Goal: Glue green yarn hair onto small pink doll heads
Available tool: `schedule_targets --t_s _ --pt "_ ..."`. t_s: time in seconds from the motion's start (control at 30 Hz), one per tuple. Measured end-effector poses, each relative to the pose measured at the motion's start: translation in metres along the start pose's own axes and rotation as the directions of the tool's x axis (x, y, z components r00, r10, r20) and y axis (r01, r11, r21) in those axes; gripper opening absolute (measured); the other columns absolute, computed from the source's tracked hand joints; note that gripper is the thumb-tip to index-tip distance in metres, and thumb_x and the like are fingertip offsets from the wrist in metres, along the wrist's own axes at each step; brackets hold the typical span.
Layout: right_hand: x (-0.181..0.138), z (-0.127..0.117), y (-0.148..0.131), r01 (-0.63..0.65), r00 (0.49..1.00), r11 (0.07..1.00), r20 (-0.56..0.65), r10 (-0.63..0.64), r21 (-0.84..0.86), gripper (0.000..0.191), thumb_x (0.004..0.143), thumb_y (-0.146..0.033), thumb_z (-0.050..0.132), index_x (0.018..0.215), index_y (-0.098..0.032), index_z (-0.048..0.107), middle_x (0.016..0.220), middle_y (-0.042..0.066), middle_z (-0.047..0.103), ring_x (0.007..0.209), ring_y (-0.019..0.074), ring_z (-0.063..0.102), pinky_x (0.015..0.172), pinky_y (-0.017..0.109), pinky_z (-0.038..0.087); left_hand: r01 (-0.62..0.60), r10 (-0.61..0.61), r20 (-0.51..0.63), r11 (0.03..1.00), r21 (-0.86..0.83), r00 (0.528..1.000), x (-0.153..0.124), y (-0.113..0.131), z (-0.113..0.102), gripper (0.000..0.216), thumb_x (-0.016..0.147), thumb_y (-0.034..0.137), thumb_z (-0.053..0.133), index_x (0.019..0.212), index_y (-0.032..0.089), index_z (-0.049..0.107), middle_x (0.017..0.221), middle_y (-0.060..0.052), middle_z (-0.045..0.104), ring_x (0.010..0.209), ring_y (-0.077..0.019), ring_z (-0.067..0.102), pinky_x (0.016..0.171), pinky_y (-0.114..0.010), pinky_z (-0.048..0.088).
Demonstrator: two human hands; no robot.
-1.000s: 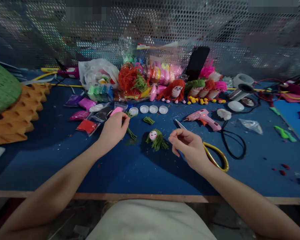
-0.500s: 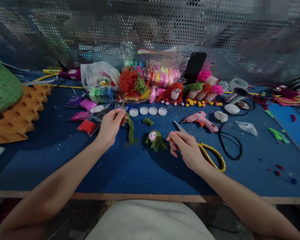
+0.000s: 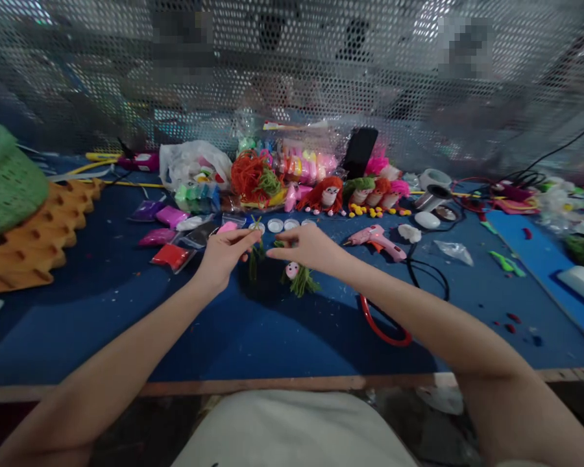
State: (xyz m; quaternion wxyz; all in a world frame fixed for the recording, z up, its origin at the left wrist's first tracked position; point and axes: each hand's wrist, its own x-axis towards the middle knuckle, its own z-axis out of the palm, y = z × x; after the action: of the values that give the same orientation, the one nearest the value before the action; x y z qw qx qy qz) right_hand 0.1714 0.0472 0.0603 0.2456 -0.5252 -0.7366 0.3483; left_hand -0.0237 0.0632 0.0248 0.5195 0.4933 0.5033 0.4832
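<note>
My left hand (image 3: 224,256) pinches a bundle of green yarn (image 3: 254,264) at its upper end, and the strands hang down over the table. Close by on the right, my right hand (image 3: 309,250) reaches in with thumb and fingers apart. A short piece of green yarn (image 3: 279,243) shows between those fingers, apparently lying on the table behind them. Just below the right hand lies a small doll head (image 3: 292,270) with a pink face and green yarn hair (image 3: 304,282). Under my right forearm, a red scissor handle (image 3: 387,334) shows; the blades are hidden.
White round caps (image 3: 275,225) stand in a row behind the hands. A pink glue gun (image 3: 377,243) lies to the right with a black cord. Finished yarn-haired dolls (image 3: 328,196) and a phone (image 3: 360,152) are at the back. Colored packets (image 3: 170,256) lie left, by an orange foam sheet (image 3: 73,201).
My right hand has moved left, from beside the scissors to near the green yarn. My left hand still pinches the yarn. The view has shifted slightly right.
</note>
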Motion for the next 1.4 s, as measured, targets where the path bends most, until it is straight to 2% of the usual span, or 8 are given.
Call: schedule_targets --t_s 0.13,0.33,0.5,0.63,0.77,0.97,1.2,1.4 --pt "0.031 0.016 -0.013 -0.031 0.995 0.993 0.094 0.041 -0.111 0.025 0.087 -0.034 0.065 0.079 -0.013 0.077 0.058 -0.004 0.053 0.056 0.0084 0.038 0.055 0.026 0.028 -0.001 0.000 -0.030 0.999 -0.050 1.000 0.000 0.002 -0.002 0.041 0.059 0.051 0.089 0.081 0.017 0.080 0.079 -0.005 0.073 0.061 -0.0105 0.053 0.052 -0.023 0.040" --pt "0.036 0.023 -0.020 -0.076 0.985 0.959 0.132 0.115 -0.274 0.013 0.079 -0.021 0.071 0.073 -0.013 0.079 0.059 0.003 0.062 0.058 0.0134 0.052 0.057 0.027 0.034 -0.215 0.156 -0.406 0.971 -0.104 0.900 0.014 0.016 -0.021 0.037 0.080 0.053 0.071 0.105 0.025 0.074 0.089 -0.003 0.070 0.067 -0.0117 0.055 0.058 -0.027 0.044" --pt "0.040 0.017 -0.024 -0.091 0.989 0.939 0.078 0.123 -0.333 0.008 0.074 -0.013 0.072 0.075 -0.016 0.080 0.075 0.008 0.072 0.070 0.0186 0.062 0.064 0.028 0.039 -0.246 0.202 -0.443 0.968 -0.044 0.873 0.015 0.020 -0.026 0.040 0.091 0.060 0.055 0.110 0.028 0.070 0.085 0.000 0.067 0.071 -0.0132 0.059 0.059 -0.029 0.044" --pt "0.030 0.000 -0.025 -0.052 0.998 0.969 -0.059 0.039 -0.241 0.016 0.085 -0.029 0.071 0.084 -0.015 0.079 0.078 0.006 0.071 0.070 0.0141 0.059 0.065 0.028 0.039 -0.144 0.086 -0.288 0.972 -0.186 0.954 -0.003 0.027 -0.007 0.030 0.086 0.049 0.067 0.102 0.024 0.069 0.081 -0.001 0.063 0.057 -0.0091 0.047 0.050 -0.026 0.038" --pt "-0.001 -0.015 -0.021 0.053 0.984 0.989 -0.175 -0.029 0.137 0.039 0.091 -0.048 0.065 0.071 -0.015 0.072 0.055 -0.004 0.047 0.051 0.0064 0.035 0.050 0.026 0.027 0.001 -0.007 -0.026 0.973 -0.232 1.000 -0.025 0.032 0.019 0.030 0.078 0.045 0.076 0.092 0.018 0.072 0.075 -0.001 0.062 0.054 -0.0065 0.045 0.045 -0.020 0.034" --pt "-0.044 -0.020 -0.013 -0.080 0.991 0.862 -0.054 0.124 0.501 0.045 0.080 -0.062 0.071 0.092 -0.019 0.079 0.059 -0.005 0.050 0.048 0.0047 0.025 0.041 0.023 0.017 0.135 -0.119 0.384 0.991 -0.015 0.915 -0.040 0.036 0.047 0.034 0.067 0.048 0.086 0.073 0.017 0.075 0.066 -0.002 0.064 0.051 -0.0077 0.046 0.041 -0.021 0.033" --pt "-0.063 -0.033 0.007 0.067 0.916 0.858 -0.372 0.150 0.510 0.032 0.069 -0.050 0.084 0.081 -0.020 0.082 0.081 0.002 0.070 0.048 0.0044 0.041 0.039 0.023 0.027 0.140 -0.149 0.496 0.989 0.056 0.855 -0.034 0.037 0.061 0.027 0.063 0.037 0.090 0.076 0.017 0.079 0.069 -0.003 0.071 0.058 -0.0105 0.057 0.054 -0.023 0.047" --pt "-0.069 -0.045 0.018 0.003 0.894 0.826 -0.372 0.251 0.564 0.025 0.063 -0.040 0.088 0.073 -0.019 0.081 0.062 0.001 0.069 0.057 0.0102 0.056 0.055 0.025 0.048 0.197 -0.179 0.435 0.980 0.004 0.883 -0.026 0.033 0.055 0.028 0.067 0.042 0.088 0.076 0.017 0.081 0.078 -0.008 0.075 0.065 -0.0124 0.063 0.060 -0.026 0.054"
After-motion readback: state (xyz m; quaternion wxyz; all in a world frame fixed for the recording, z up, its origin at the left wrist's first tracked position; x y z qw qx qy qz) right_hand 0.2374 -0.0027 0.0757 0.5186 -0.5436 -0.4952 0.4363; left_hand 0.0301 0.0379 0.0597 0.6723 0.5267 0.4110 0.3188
